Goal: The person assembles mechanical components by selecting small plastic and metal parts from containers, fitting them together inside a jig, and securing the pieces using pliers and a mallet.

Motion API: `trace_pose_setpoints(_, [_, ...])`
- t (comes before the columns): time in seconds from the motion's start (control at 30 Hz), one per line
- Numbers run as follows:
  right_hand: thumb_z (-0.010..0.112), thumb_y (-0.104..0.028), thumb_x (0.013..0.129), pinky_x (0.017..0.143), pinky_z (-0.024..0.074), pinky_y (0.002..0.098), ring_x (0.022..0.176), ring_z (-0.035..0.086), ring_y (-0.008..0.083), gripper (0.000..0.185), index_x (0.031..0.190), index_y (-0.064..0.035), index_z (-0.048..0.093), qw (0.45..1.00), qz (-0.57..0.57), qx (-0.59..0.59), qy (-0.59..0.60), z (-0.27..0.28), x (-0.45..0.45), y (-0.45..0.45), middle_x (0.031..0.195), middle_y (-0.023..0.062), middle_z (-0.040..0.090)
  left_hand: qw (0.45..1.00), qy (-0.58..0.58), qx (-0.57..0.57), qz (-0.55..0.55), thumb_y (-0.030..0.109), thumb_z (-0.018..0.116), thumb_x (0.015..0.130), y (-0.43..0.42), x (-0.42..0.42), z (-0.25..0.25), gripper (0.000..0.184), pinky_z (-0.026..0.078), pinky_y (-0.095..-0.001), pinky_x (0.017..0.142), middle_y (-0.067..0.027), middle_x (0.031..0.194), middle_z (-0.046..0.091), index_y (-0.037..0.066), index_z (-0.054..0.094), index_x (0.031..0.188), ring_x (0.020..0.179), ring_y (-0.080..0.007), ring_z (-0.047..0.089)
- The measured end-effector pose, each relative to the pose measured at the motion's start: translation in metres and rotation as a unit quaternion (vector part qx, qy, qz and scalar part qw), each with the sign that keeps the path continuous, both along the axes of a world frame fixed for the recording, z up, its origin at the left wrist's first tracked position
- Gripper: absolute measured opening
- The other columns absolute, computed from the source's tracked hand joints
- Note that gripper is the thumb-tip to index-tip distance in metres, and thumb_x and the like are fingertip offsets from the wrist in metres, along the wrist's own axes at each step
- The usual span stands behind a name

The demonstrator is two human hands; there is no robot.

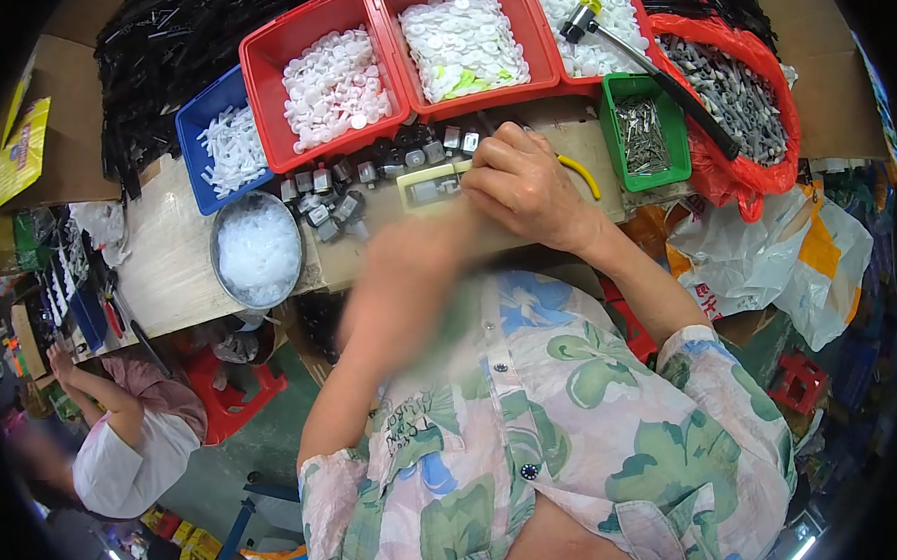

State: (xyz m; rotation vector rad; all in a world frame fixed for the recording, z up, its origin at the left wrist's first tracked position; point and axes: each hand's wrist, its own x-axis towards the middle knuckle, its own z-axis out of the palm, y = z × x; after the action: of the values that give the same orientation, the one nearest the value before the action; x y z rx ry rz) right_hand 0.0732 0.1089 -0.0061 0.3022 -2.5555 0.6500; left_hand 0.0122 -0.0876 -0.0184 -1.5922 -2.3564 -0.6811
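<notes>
My left hand [408, 277] is smeared by motion over the table's front edge, and its fingers cannot be made out. Curled closed, my right hand [530, 186] rests at the right end of a cream fixture [450, 174] that bears a small grey-white part; what its fingers grip is hidden. Several small grey and black motor-like parts [337, 207] lie left of and behind the fixture. Just right of my right hand is a yellow curved handle [581, 177].
Behind stand red bins [257, 88] of white pieces, a blue bin [191, 156], a green bin [656, 180] of metal pins, and a hammer [660, 76] over a red bag [788, 150]. A metal bowl [257, 250] stands left. Another person [136, 454] is at far left.
</notes>
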Motion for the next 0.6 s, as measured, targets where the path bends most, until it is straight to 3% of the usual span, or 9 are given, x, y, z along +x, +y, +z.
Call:
trace_pose_setpoints(0.5, [0.071,-0.016,0.078,0.075,0.0419,0.0383,0.090,0.055,0.0230,0.017,0.092,-0.0094,0.066,0.999,-0.011,-0.002,-0.051,0.007,0.004,-0.002,0.089,0.0028,0.056,0.999,-0.035,0.040,-0.005,0.011,0.075,0.080,0.003,0.002,-0.002,0.029,0.046,-0.0357,0.052,-0.0042,0.062,0.056,0.009,0.073,0.109,0.055,-0.0209,0.057])
trace_pose_setpoints(0.6, [0.071,-0.016,0.077,0.076,0.0431,0.0401,0.092,0.056,0.0231,0.018,0.093,-0.0097,0.066,0.997,-0.015,0.052,-0.053,0.009,0.008,-0.002,0.091,0.0031,0.058,0.997,-0.049,0.060,-0.005,0.012,0.076,0.079,0.007,0.003,0.005,0.030,0.046,-0.0359,0.053,-0.0038,0.061,0.055,0.010,0.074,0.109,0.055,-0.0205,0.057])
